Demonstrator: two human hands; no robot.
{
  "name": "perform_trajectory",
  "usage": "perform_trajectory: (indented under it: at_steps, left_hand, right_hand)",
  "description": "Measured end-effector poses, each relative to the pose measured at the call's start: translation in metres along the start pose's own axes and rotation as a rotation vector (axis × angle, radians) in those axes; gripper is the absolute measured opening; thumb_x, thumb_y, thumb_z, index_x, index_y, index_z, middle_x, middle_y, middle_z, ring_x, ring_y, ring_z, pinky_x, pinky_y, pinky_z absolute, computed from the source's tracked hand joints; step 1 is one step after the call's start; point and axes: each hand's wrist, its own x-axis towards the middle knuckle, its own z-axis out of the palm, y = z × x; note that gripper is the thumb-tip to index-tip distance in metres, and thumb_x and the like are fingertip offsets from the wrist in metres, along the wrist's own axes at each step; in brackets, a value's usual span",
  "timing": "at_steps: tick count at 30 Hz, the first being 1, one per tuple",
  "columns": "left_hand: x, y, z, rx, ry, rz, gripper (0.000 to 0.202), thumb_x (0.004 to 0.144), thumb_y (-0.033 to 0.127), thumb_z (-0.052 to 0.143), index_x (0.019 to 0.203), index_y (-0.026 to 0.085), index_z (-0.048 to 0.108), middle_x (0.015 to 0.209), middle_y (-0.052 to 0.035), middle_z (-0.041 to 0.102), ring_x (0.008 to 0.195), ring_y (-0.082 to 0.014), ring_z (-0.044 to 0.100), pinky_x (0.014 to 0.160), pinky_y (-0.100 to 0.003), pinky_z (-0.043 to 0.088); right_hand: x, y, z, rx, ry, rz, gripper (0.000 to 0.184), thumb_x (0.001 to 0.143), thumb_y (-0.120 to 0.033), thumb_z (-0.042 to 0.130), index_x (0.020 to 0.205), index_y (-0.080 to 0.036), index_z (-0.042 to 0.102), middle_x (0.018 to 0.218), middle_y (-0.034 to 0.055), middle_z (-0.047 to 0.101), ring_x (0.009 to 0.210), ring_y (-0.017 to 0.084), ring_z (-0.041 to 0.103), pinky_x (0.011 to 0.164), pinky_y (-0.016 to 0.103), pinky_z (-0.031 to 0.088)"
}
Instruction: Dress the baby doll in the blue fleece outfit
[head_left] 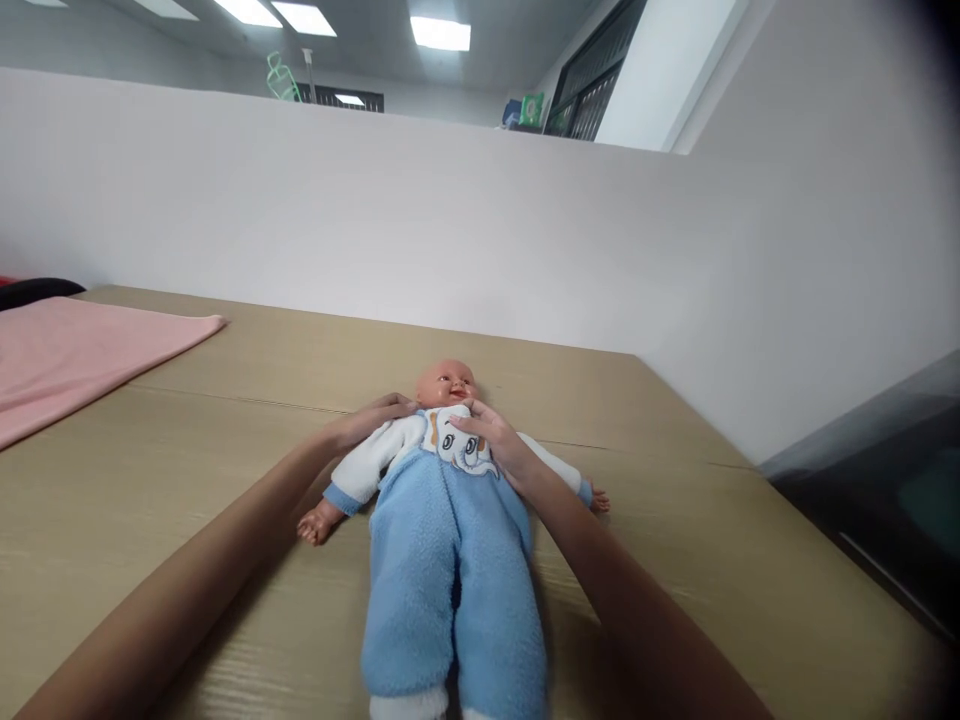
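A baby doll (448,383) lies on its back on the table, its head toward the wall and its legs toward me. It wears a fuzzy blue and white outfit (450,510) with a cartoon face on the chest. At the doll's neck and shoulder on the left side, my left hand (379,415) is closed at the collar, its fingertips partly hidden. My right hand (495,437) rests over the upper chest, thumb and fingers closed at the collar just below the chin. The doll's arms spread out to both sides.
A pink cloth (82,350) lies flat on the wooden table (247,420) at the left. Behind it a black curved object (37,290) shows at the edge. A white wall (420,230) borders the table's far side. A dark object (892,500) stands beyond the right edge.
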Motion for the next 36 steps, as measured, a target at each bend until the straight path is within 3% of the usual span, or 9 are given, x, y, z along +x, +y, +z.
perform_trajectory:
  at_steps: [4,9,14,17,22,25,28,32,36]
  left_hand:
    - [0.017,0.006,-0.037,0.003,-0.163,-0.082,0.055,0.093,0.073,0.071,0.113,0.022,0.069,0.121,-0.0087,0.075,0.115,-0.0321,0.07,0.099,-0.045,0.058]
    - [0.018,-0.009,-0.045,0.061,-0.347,-0.088,0.059,0.088,0.069,0.079,0.123,0.025,0.062,0.135,-0.0097,0.07,0.129,-0.0322,0.064,0.111,-0.044,0.051]
    - [0.017,-0.012,-0.048,0.122,-0.361,-0.028,0.048,0.096,0.062,0.071,0.126,0.026,0.062,0.136,-0.0093,0.072,0.13,-0.0311,0.066,0.11,-0.044,0.053]
    - [0.009,0.007,-0.046,0.417,-0.219,0.074,0.038,0.101,0.055,0.067,0.123,0.024,0.067,0.131,-0.0124,0.074,0.128,-0.0346,0.065,0.109,-0.048,0.051]
    - [0.004,0.054,0.006,0.503,-0.077,0.492,0.025,0.11,0.038,0.062,0.129,0.023,0.067,0.141,-0.014,0.071,0.137,-0.0339,0.06,0.116,-0.048,0.048]
    - [0.023,0.07,0.055,0.625,-0.024,0.613,0.028,0.108,0.039,0.069,0.126,0.017,0.07,0.134,-0.0178,0.073,0.13,-0.0367,0.064,0.116,-0.052,0.046]
    - [0.045,0.072,0.089,0.703,-0.054,0.627,0.019,0.106,0.033,0.074,0.114,0.017,0.074,0.115,-0.0149,0.078,0.111,-0.0337,0.07,0.102,-0.047,0.05]
    - [0.056,0.063,0.101,0.685,-0.041,0.674,0.015,0.105,0.032,0.076,0.103,0.017,0.074,0.104,-0.013,0.077,0.103,-0.0318,0.07,0.096,-0.043,0.048]
    - [0.05,0.064,0.092,0.58,-0.099,0.745,0.022,0.113,0.037,0.063,0.116,0.017,0.072,0.11,-0.0125,0.075,0.101,-0.029,0.069,0.092,-0.039,0.049]
  right_hand:
    - [-0.009,-0.025,-0.015,-0.461,-0.039,0.0,0.039,0.084,-0.054,0.092,0.103,-0.025,0.075,0.098,0.0037,0.081,0.093,0.026,0.075,0.084,0.036,0.058]
    - [-0.017,-0.045,-0.036,-1.137,0.098,-0.222,0.02,0.095,-0.046,0.077,0.098,-0.026,0.081,0.105,0.0059,0.083,0.101,0.032,0.074,0.09,0.041,0.054]
    - [-0.033,-0.029,-0.048,-1.231,0.235,-0.442,0.025,0.099,-0.046,0.068,0.108,-0.024,0.076,0.117,0.0112,0.079,0.118,0.034,0.069,0.109,0.049,0.052]
    - [-0.062,-0.012,-0.074,-1.216,0.333,-0.497,0.044,0.099,-0.057,0.07,0.127,-0.023,0.072,0.13,0.0143,0.076,0.127,0.037,0.066,0.117,0.055,0.05]
    - [-0.116,0.017,-0.137,-1.087,0.382,-0.39,0.08,0.067,-0.062,0.098,0.137,-0.03,0.075,0.143,0.0164,0.076,0.133,0.051,0.066,0.119,0.071,0.046]
    - [-0.13,0.029,-0.155,-0.923,0.387,-0.318,0.067,0.069,-0.06,0.097,0.125,-0.028,0.08,0.133,0.0169,0.081,0.125,0.051,0.07,0.111,0.07,0.053]
    - [-0.132,0.03,-0.156,-0.825,0.422,-0.308,0.06,0.076,-0.058,0.095,0.122,-0.026,0.075,0.123,0.0156,0.081,0.113,0.044,0.075,0.106,0.065,0.058]
    - [-0.123,0.02,-0.148,-0.661,0.519,-0.389,0.065,0.069,-0.057,0.1,0.117,-0.028,0.066,0.114,0.0103,0.077,0.105,0.035,0.073,0.096,0.052,0.063]
    - [-0.102,0.008,-0.132,-0.506,0.493,-0.398,0.069,0.07,-0.054,0.102,0.12,-0.03,0.062,0.112,0.0042,0.07,0.103,0.028,0.069,0.096,0.043,0.062]
